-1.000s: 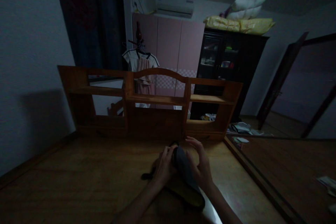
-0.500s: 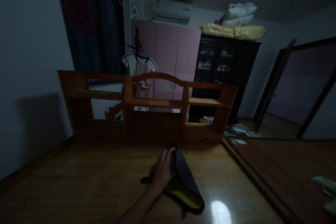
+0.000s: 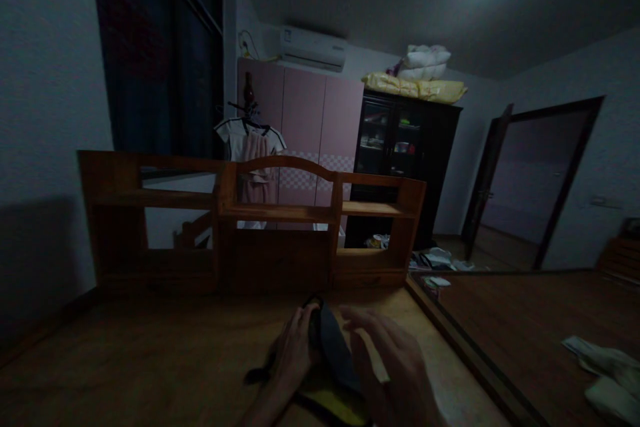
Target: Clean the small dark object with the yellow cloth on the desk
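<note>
A dark grey fabric pouch (image 3: 336,347) with a yellow inner side, black edging and a black strap end stands tilted on the wooden bed board (image 3: 150,353). My left hand (image 3: 294,350) grips its upper left part, the fingers wrapped over the edge near a black loop at the top. Just to the right, my right hand (image 3: 387,360) is open, its thumb and fingers apart and slightly blurred. It overlaps the pouch's right side in view; whether it touches the fabric I cannot tell. The lower end of the pouch is partly hidden behind the right hand.
Ahead stands a wooden headboard (image 3: 277,213) with open shelves. A raised wooden rail (image 3: 450,333) runs along the board's right edge, with the floor beyond it. Pale cloth (image 3: 605,373) lies on the floor at right. The wall (image 3: 40,167) closes off the left.
My right hand has come into view from below and reached up beside the pouch. My left hand keeps its hold. The view has tilted up and turned slightly right.
</note>
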A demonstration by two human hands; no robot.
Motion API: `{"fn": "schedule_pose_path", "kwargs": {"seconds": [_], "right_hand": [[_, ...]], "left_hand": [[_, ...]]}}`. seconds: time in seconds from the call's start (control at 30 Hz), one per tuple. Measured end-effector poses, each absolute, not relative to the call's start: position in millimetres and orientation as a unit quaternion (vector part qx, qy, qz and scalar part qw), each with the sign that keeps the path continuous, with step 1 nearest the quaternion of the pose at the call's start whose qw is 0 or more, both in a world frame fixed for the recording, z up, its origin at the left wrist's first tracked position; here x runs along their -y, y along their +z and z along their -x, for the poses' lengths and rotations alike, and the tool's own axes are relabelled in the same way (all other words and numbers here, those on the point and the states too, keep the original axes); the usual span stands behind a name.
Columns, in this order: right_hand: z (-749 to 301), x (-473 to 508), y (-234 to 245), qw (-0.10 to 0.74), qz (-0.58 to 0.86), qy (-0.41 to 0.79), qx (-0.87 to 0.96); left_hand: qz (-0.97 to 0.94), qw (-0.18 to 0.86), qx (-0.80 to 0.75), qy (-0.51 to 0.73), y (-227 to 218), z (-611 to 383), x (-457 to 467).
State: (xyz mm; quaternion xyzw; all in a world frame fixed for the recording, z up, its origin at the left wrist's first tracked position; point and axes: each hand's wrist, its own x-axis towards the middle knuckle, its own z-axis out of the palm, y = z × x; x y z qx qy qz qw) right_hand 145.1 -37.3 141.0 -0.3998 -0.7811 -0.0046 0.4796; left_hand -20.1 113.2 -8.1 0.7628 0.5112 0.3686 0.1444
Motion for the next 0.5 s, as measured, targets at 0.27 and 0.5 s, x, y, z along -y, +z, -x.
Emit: {"fn": "schedule_pose_path", "kwargs": {"seconds": [0.27,0.5], "right_hand": [[-119,-20,43,0.474,0.431,0.099,0.761],[-108,-7,84,0.478,0.44,0.077,0.757]], "left_hand": [[-0.764,0.161,-0.517,0.351,-10,17,-113],[-0.799,0.175,-0.447,0.362,0,24,-105]]}}
